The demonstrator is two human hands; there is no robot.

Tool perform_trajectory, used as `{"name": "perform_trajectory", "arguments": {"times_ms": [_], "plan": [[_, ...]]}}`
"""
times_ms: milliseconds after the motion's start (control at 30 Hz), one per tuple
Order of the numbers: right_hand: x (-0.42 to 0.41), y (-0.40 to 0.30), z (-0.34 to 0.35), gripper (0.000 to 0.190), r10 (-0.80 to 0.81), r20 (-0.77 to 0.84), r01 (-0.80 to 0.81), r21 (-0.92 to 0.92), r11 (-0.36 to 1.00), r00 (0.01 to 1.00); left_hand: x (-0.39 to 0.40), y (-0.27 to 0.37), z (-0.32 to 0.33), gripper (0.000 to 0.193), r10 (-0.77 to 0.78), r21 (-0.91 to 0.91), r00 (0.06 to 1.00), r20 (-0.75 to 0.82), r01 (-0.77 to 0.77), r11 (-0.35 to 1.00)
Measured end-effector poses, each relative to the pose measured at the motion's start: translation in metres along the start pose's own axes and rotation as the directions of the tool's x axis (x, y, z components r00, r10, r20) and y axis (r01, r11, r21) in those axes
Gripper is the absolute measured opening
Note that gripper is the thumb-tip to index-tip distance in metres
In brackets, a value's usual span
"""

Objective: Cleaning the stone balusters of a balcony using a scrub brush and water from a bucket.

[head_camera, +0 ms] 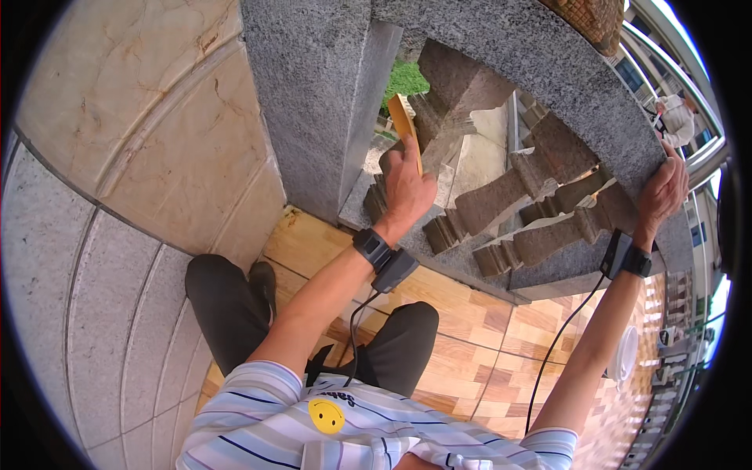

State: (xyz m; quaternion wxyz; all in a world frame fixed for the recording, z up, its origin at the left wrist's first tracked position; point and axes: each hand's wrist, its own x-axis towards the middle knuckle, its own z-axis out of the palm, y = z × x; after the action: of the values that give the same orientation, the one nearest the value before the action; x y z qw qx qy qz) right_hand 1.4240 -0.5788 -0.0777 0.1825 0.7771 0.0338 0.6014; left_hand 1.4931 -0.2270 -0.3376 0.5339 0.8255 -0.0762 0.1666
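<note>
My left hand [406, 194] grips a long yellow-orange hand tool [402, 116], its index finger stretched along the handle. The tool's working side faces a brown stone baluster [449, 97] and is hidden, so its exact kind cannot be told. My right hand [664, 182] grasps the outer edge of the speckled grey granite rail [529, 70]. Between the hands, more balusters [499, 197] with stepped ends stand in the opening under the rail. A square granite post [311, 100] rises close to my left hand.
A beige marble-tiled wall [194, 153] lies left, above grey stone cladding [106, 305]. A white bucket [625, 355] stands on the wood-patterned floor tiles [464, 370] at right. Another person [675, 120] is beyond the rail, and a rough brown object [590, 23] is on it. Cables hang from my wrist devices [396, 270].
</note>
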Motion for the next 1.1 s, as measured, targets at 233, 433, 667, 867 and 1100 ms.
{"name": "perform_trajectory", "arguments": {"times_ms": [233,433,667,867,1100], "plan": [[-0.001,0.002,0.002,0.044,-0.007,0.005,0.007,-0.026,1.000,1.000,-0.027,0.010,0.018,0.077,-0.009,-0.191,1.000,-0.007,0.007,0.982],[-0.001,0.006,0.003,0.044,0.005,0.026,-0.005,-0.013,1.000,1.000,0.009,-0.048,0.011,0.078,0.071,0.038,0.997,-0.037,-0.070,0.997],[0.000,0.005,0.004,0.042,-0.014,-0.010,0.014,-0.017,1.000,1.000,-0.102,-0.150,0.032,0.076,-0.133,0.120,0.983,0.126,0.118,0.986],[-0.001,0.011,0.004,0.043,0.006,0.056,-0.005,-0.007,1.000,0.998,-0.130,-0.174,0.044,0.078,-0.132,0.126,0.982,0.136,0.115,0.985],[-0.003,0.018,0.008,0.045,-0.030,0.041,0.032,-0.047,0.998,0.999,-0.024,-0.156,0.053,0.076,-0.223,0.194,0.973,0.056,0.208,0.959]]}}
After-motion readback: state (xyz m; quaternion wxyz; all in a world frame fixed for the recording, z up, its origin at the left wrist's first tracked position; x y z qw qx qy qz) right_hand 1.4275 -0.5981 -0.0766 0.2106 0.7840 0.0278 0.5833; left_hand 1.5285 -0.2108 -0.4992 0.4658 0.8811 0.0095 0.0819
